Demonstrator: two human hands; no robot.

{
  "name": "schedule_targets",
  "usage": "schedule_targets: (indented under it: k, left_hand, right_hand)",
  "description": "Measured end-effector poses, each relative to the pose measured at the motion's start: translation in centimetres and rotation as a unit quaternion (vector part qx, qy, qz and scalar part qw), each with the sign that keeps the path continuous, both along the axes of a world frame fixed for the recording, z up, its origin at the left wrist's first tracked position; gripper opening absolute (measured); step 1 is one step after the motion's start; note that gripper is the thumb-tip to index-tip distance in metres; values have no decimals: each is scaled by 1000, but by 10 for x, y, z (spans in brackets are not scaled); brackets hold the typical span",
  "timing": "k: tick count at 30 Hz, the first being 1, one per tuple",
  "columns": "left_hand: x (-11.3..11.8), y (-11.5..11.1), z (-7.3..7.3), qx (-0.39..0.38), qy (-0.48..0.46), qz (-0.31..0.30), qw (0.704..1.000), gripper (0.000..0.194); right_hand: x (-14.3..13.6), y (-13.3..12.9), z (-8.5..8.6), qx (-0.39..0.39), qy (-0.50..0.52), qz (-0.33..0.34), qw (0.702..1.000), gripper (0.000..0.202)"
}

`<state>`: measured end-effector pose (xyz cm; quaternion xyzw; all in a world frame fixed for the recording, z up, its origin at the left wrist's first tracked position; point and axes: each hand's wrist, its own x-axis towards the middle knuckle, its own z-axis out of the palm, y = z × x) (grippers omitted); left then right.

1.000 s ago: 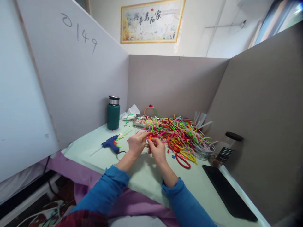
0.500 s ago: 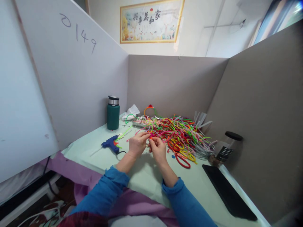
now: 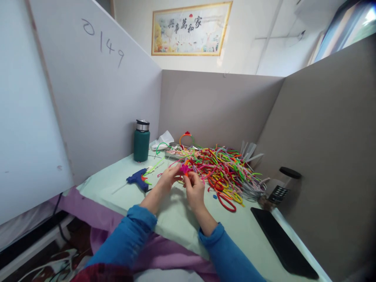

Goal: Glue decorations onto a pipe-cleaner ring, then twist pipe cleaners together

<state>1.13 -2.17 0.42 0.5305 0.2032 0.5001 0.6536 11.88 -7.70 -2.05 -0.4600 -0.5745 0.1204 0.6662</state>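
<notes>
Between my hands, over the near side of the pile, is a small bent piece of magenta and orange pipe cleaner (image 3: 185, 169). My left hand (image 3: 169, 177) holds it from the left, fingers closed at its edge. From below and to the right, my right hand (image 3: 194, 188) pinches its orange part between thumb and forefinger. How the strands are twisted together is too small to make out. Just beyond my hands spreads a large tangled heap of multicoloured pipe cleaners (image 3: 223, 164).
A blue glue gun (image 3: 138, 179) lies left of my hands, near a green bottle (image 3: 141, 141). Behind the hands are a metal tray (image 3: 172, 155), crumpled tissue (image 3: 164, 140) and a ring of pipe cleaner (image 3: 180, 139). At right are a clear jar (image 3: 277, 192) and a black flat slab (image 3: 282, 243).
My left hand has shifted slightly down and left and turned, so more of the magenta piece shows. My right hand still pinches it, a little lower. The camera view has tilted slightly.
</notes>
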Motion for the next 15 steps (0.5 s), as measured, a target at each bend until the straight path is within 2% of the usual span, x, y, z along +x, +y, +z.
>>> schedule_targets:
  k: [6, 11, 15]
  left_hand:
    - [-4, 4, -6, -38, -28, -9, 999, 26]
    - [-8, 6, -6, -43, -58, 5, 997, 28]
    - [-7, 5, -4, -46, -44, 9, 998, 30]
  right_hand:
    - [-6, 3, -6, 6, -82, -6, 997, 15]
    - [-3, 5, -8, 30, -198, -61, 978, 10]
    - [-1, 7, -11, 4, -224, -57, 973, 11]
